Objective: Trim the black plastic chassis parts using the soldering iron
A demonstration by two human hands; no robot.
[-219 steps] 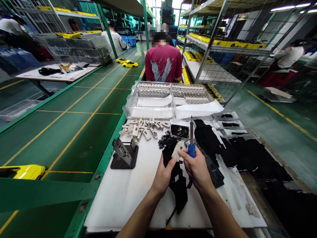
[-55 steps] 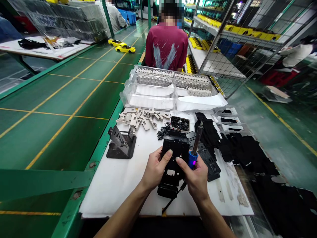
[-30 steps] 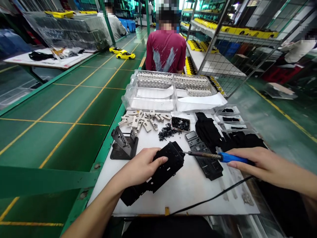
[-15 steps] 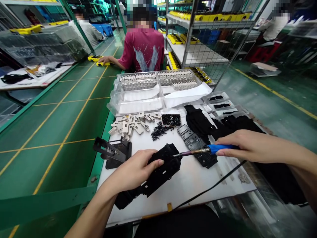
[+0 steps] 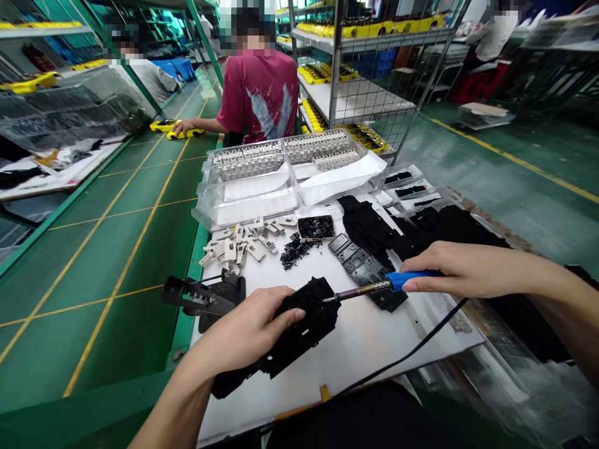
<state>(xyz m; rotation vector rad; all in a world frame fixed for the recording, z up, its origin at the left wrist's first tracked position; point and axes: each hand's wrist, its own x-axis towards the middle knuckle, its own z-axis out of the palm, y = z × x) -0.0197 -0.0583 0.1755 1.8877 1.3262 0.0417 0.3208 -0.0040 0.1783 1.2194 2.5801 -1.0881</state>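
Over the white worktop (image 5: pixel 365 337), holds a black plastic chassis plate (image 5: pixel 299 346) slantwise in the left hand (image 5: pixel 259 327), with thumb pressed on its face and fingers together along the far edge, tips out of sight. Pinches a blue-handled soldering iron (image 5: pixel 395 281) between thumb and forefinger of the right hand (image 5: pixel 453 268), with the tip aimed at the plate's right-hand end and apparently touching, though too small to be sure. Could, if hot, soften or pit the thin plastic through too long a dwell; could also skid across the flat face towards the left thumb, for want of firm backing. Might lose aim through a tug on the loose black cord (image 5: pixel 416 350). Shows matt on the plate, with small slots and notched edges; ribbed on a second black plate (image 5: pixel 362 268); splintery in the heap of black slivers (image 5: pixel 294 251); oblong and windowed among the pale clips (image 5: pixel 230 251).
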